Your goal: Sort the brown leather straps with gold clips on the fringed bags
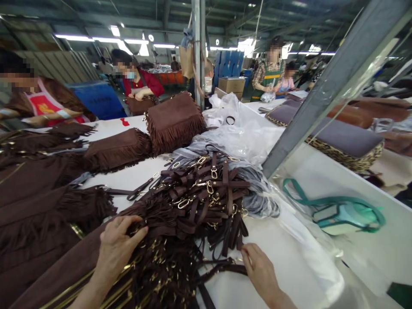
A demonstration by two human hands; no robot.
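Observation:
My left hand (pixel 117 244) lies on a brown suede fringed bag (pixel 67 266) in front of me, its fingers curled into the fringe beside a heap of brown leather straps with gold clasps (pixel 206 193). My right hand (pixel 260 268) reaches to the lower end of that heap, fingertips pinched on the end of a strap (pixel 225 268) on the white table (pixel 283 244).
More fringed bags (pixel 175 122) lie across the left and back of the table. Clear plastic bags (pixel 244 133) sit behind the straps. A teal bag (pixel 344 214) and a slanted metal post (pixel 325 86) stand on the right. Other people work at the far side.

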